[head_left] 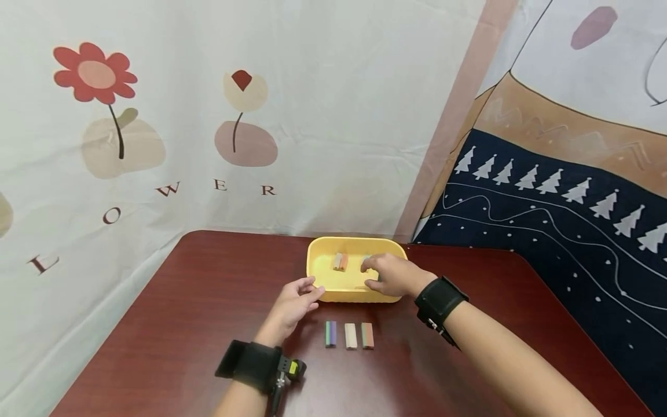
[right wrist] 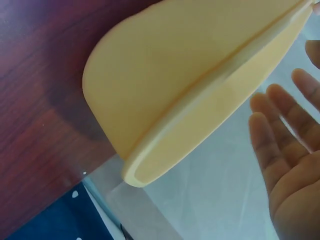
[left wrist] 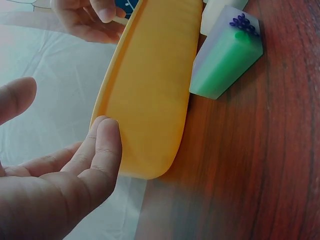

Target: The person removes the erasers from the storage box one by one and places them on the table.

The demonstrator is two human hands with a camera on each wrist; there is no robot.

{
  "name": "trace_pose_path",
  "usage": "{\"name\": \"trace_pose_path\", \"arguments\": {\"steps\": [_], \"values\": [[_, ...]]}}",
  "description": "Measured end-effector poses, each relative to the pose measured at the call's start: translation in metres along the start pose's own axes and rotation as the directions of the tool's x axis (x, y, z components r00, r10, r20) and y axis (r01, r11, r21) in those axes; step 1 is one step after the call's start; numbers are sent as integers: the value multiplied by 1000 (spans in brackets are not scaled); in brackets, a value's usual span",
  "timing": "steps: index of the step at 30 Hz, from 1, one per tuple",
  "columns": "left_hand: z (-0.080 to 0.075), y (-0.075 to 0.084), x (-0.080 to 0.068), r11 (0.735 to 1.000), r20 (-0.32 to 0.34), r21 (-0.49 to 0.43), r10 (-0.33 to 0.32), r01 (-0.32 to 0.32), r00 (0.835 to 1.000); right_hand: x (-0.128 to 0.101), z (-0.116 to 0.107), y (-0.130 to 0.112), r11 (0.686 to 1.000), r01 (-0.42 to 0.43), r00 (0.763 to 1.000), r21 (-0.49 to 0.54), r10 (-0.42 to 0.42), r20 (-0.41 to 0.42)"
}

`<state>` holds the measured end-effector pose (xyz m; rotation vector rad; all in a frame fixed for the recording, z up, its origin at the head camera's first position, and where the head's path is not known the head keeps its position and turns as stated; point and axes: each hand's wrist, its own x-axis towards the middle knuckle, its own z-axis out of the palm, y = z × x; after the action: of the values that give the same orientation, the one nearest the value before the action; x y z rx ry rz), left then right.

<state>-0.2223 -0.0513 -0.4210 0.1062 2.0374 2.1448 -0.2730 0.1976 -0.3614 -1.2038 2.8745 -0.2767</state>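
A yellow plastic basin (head_left: 344, 295) stands toward the back of the table. My left hand (head_left: 294, 301) is at its near left corner, with straight fingertips right at the rim and the thumb apart in the left wrist view. Over the basin's right part reaches my right hand (head_left: 393, 275), fingers loosely bent and spread, with nothing seen between those in the right wrist view. Just beyond its fingers a small bluish piece (head_left: 366, 258) shows partly hidden. Inside the basin, left of that hand, lie small pale and orange bars (head_left: 341, 262).
In front of the basin three small bars stand in a row: a green-and-purple bar (head_left: 330, 334) with a grape cluster on its end, a cream bar (head_left: 351, 336) and an orange-and-green bar (head_left: 367, 336). The brown table (head_left: 229, 278) ends at a printed curtain (head_left: 339, 145).
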Motion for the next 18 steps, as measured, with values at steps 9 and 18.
{"name": "trace_pose_path", "arguments": {"steps": [9,18], "values": [[2,0,1,1000,-13,3,7,-7,1000,10,-6,7,997,-60,997,-51,63,48],[2,-3,0,999,-23,34,2,-1,1000,23,-5,17,993,-73,991,-88,83,108]]}}
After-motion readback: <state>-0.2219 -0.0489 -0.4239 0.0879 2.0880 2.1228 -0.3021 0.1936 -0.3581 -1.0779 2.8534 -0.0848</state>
